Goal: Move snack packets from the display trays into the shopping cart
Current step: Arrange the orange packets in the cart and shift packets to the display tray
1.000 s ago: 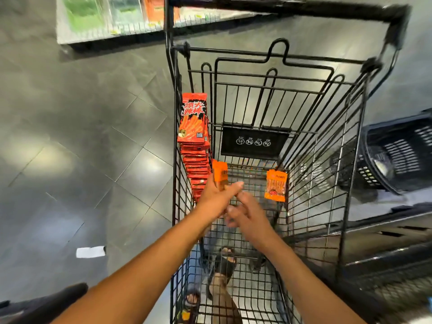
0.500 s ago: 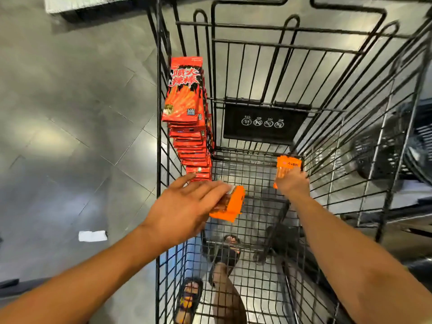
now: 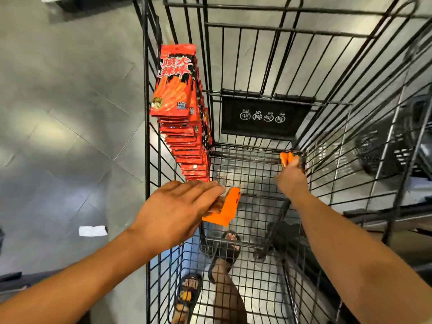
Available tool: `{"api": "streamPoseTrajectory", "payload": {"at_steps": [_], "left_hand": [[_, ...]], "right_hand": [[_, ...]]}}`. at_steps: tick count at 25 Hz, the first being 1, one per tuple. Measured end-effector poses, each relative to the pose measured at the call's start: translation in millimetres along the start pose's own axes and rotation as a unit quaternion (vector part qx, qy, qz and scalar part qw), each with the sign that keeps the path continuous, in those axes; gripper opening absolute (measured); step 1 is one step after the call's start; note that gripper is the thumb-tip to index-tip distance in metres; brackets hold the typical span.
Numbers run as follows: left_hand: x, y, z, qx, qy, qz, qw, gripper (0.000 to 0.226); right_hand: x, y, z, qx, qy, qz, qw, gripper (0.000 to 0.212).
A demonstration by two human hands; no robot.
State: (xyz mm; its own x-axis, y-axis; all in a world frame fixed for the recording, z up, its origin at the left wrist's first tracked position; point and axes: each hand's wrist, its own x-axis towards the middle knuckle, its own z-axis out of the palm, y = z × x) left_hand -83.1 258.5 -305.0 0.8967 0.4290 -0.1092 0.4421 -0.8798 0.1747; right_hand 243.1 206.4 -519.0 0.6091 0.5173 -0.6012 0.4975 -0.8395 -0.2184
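We stand over the shopping cart [image 3: 146, 113] and look down into it. Its mesh floor lies straight below both hands, and in our judgement the coming move turns on this: each packet only has to drop, not travel sideways.

Against the cart's left wall a stack of red packets [image 3: 177, 90] rises from the floor up to about the rim. The packets lie flat, one on another, with their long sides running away from us. We count one stack; the packets in it are too many and too tightly pressed to count surely.

Our left hand [image 3: 173, 211] is over the near left part of the cart, just beside the foot of the stack. Its fingers lie nearly straight across the top of the near orange packet [image 3: 225, 206] and hold it from above; the thumb is hidden. The packet's long axis points away from us and to the right, and it hangs well above the mesh.

Our right hand [image 3: 291, 177] reaches deeper, into the far right corner, and grips the far orange packet [image 3: 286, 157] close to the mesh. This hand looks nearer to letting go.

We count two hands and two orange packets, though the far one may be doubled.
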Motion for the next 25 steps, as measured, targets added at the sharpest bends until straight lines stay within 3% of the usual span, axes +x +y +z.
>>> {"api": "streamPoseTrajectory", "payload": {"at_steps": [4, 7, 11, 13, 15, 16, 18, 19, 22, 25], "left_hand": [[3, 1, -6, -0.003, -0.006, -0.006, 1.000, 0.081], [2, 12, -16, -0.122, -0.032, -0.095, 0.987, 0.062], [-28, 41, -32, -0.374, -0.011, -0.254, 0.892, 0.032], [-57, 57, -46, -0.519, 0.019, -0.298, 0.801, 0.035], [-85, 72, -57, -0.605, 0.034, -0.352, 0.714, 0.034], [-99, 79, -64, -0.617, 0.037, -0.373, 0.692, 0.032], [-129, 91, -79, -0.621, 0.051, -0.382, 0.682, 0.030], [-145, 95, -84, -0.625, 0.060, -0.380, 0.680, 0.030], [-188, 106, -99, -0.648, 0.083, -0.362, 0.664, 0.028], [-217, 120, -106, -0.658, 0.081, -0.329, 0.673, 0.029]], "right_hand": [[-41, -3, -15, 0.160, -0.017, -0.013, 0.987, 0.076], [-94, -14, -32, 0.199, -0.054, -0.052, 0.977, 0.045], [-182, -24, -50, 0.269, 0.003, -0.058, 0.961, 0.021], [-230, -21, -52, 0.329, 0.009, -0.057, 0.943, 0.018], [-278, -19, -57, 0.377, 0.008, -0.076, 0.923, 0.037], [-302, -19, -60, 0.395, 0.004, -0.080, 0.915, 0.057], [-356, -19, -67, 0.461, -0.027, -0.047, 0.886, 0.090], [-380, -13, -67, 0.491, -0.045, -0.039, 0.869, 0.092], [-443, 9, -57, 0.540, -0.051, -0.051, 0.838, 0.052], [-493, 24, -45, 0.604, -0.006, -0.029, 0.797, 0.039]]}}
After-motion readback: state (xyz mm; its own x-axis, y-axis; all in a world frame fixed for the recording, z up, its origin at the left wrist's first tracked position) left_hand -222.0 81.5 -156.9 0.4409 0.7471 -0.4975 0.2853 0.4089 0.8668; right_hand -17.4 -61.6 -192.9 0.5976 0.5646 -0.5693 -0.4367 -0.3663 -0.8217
